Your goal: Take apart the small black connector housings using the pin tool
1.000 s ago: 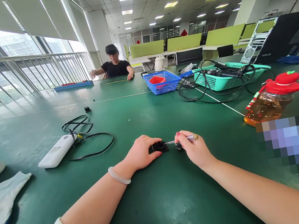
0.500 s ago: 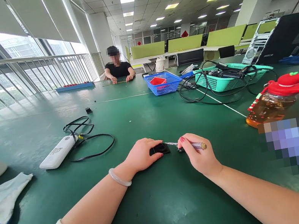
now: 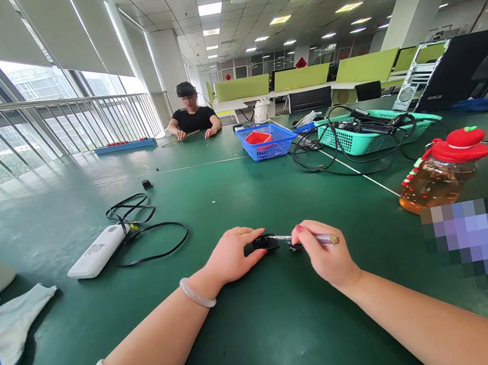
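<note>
A small flat black part lies on the green table, pinched at its left end between the thumb and fingers of my left hand. In my right hand is a slim screwdriver with a clear handle and a thin metal shaft. The shaft points left, and its tip is at the black part's top edge; whether it sits in a screw is too small to tell. Another small black piece lies under my right fingers, partly hidden by them.
To the left lie a white power bank with a black cable and a glove. A blue basket, a green basket of cables and a red-lidded bottle stand to the right. Across the table sits a person.
The view has tipped up slightly, so everything sits a little lower. Both hands keep their holds, and the screwdriver tip stays at the black part. The person opposite has shifted their hands slightly.
</note>
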`<state>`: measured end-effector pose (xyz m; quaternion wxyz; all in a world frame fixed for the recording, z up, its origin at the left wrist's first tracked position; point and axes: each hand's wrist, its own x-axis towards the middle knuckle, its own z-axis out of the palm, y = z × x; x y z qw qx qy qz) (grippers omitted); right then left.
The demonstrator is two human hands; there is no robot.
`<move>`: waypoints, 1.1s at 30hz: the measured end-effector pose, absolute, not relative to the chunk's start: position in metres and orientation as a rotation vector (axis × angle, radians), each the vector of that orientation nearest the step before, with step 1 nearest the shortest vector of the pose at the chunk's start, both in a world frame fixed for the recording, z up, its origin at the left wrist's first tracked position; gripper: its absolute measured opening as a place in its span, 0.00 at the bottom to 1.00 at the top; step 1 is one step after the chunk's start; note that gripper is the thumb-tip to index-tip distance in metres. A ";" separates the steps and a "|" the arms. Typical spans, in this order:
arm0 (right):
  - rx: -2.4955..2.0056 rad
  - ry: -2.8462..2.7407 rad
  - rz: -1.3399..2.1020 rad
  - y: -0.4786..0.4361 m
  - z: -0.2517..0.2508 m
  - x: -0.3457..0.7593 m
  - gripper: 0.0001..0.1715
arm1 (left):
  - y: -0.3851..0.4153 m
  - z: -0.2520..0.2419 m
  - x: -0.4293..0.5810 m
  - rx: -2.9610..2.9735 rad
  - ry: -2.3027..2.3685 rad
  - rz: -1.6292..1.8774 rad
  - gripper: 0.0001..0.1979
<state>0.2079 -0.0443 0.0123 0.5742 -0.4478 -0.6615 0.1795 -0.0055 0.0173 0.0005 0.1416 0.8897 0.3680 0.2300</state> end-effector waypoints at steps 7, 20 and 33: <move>-1.154 -1.141 0.454 -0.016 0.010 0.247 0.31 | 0.019 0.001 -0.006 2.366 1.360 0.882 0.23; -1.154 -1.061 0.660 -0.003 -0.008 0.252 0.34 | 0.015 -0.001 -0.001 2.518 1.686 0.477 0.18; -1.119 -1.401 0.835 -0.016 -0.002 0.235 0.37 | 0.006 -0.001 -0.002 2.773 0.927 0.426 0.26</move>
